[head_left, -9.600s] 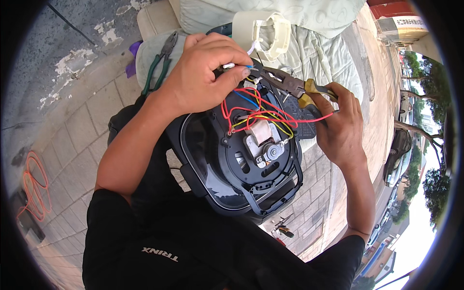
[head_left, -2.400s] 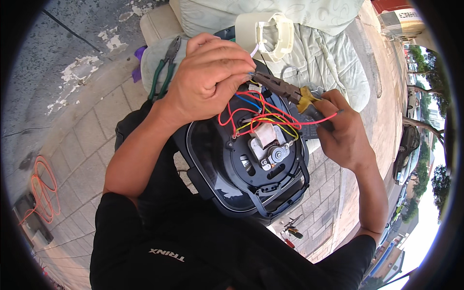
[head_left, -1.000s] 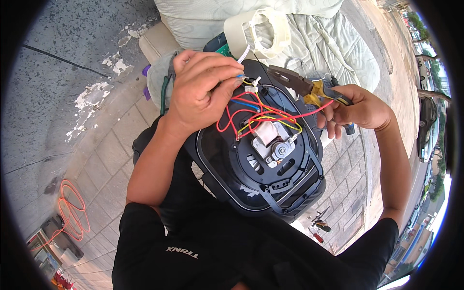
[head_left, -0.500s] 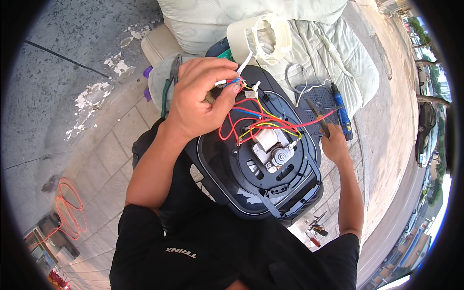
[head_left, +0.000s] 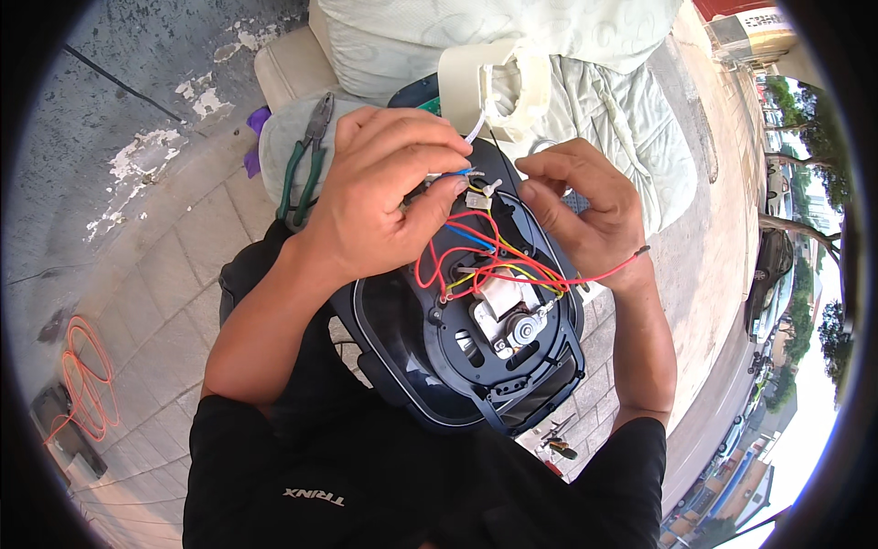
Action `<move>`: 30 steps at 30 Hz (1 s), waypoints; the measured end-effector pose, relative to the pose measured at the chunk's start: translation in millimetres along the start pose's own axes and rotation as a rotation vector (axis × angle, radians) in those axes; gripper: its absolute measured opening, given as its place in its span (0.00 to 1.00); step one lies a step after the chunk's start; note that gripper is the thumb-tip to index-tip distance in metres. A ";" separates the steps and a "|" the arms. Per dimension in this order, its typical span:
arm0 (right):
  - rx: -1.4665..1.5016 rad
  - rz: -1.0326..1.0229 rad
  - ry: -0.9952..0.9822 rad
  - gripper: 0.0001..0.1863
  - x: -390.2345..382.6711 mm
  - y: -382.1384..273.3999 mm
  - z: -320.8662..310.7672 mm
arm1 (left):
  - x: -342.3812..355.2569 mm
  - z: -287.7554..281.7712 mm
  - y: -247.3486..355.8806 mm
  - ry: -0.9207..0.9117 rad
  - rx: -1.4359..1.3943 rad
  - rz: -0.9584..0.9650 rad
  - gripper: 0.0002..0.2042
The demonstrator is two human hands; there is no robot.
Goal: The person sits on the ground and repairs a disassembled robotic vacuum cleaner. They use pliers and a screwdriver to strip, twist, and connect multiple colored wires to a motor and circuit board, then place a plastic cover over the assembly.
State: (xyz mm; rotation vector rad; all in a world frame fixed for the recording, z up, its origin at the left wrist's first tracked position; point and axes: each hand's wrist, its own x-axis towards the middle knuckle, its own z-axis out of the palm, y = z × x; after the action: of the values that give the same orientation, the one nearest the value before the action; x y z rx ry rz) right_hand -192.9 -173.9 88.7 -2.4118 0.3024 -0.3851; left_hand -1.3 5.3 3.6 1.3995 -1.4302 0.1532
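Observation:
My left hand [head_left: 389, 197] is closed, its thumb and fingers pinching the ends of some wires [head_left: 462, 172], a blue one among them. Facing it from the right, my right hand [head_left: 590, 201] has bent fingers, with a small gap between thumb and forefinger and nothing visible in it. Below both hands lies an opened black appliance housing [head_left: 448, 352] with a small motor [head_left: 521, 329] in its middle. Red wires [head_left: 494, 274], with yellow and blue ones, loop over it. One red wire runs out to my right wrist. A white connector [head_left: 478, 199] hangs below the pinched ends.
Green-handled pliers [head_left: 302, 174] lie left of my left hand on a padded light cloth [head_left: 677, 174]. A cream plastic shell [head_left: 462, 87] stands beyond the housing. Small tools [head_left: 558, 444] lie at lower right, and a coiled orange cord [head_left: 87, 375] is far left.
My right hand has moved in toward the left one, and the tool it held is no longer visible in it. My left hand keeps its pinch. The whole view has shifted slightly.

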 end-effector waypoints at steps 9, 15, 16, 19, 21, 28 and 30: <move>-0.016 -0.172 -0.092 0.11 29.0 -11.1 17.9 | -2.0 2.9 -0.6 0.038 -0.031 -0.008 0.13; 0.023 -0.077 -0.066 0.06 24.5 -12.2 23.2 | 1.4 1.8 2.7 0.080 -0.064 -0.045 0.14; 0.014 -0.101 -0.042 0.06 23.6 -11.6 24.3 | 1.7 1.6 2.1 0.075 -0.047 -0.015 0.14; -0.013 -0.172 0.015 0.06 21.7 -9.5 27.8 | 1.5 0.9 -0.1 0.070 0.000 0.043 0.15; -0.029 -0.218 0.033 0.07 21.4 -9.3 29.3 | 0.4 1.4 0.5 0.075 0.028 0.037 0.15; -0.149 -0.345 0.069 0.10 22.3 -12.5 29.7 | -0.4 1.3 3.0 0.051 0.056 0.001 0.15; -0.172 -0.357 0.069 0.11 22.1 -12.3 30.0 | 0.1 1.2 3.7 0.044 0.048 -0.010 0.15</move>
State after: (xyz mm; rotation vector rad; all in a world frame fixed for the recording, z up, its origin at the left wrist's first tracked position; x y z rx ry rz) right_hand -160.4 -154.1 79.0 -2.6279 -0.0722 -0.6238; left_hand -4.8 5.5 5.2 1.4334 -1.3911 0.2120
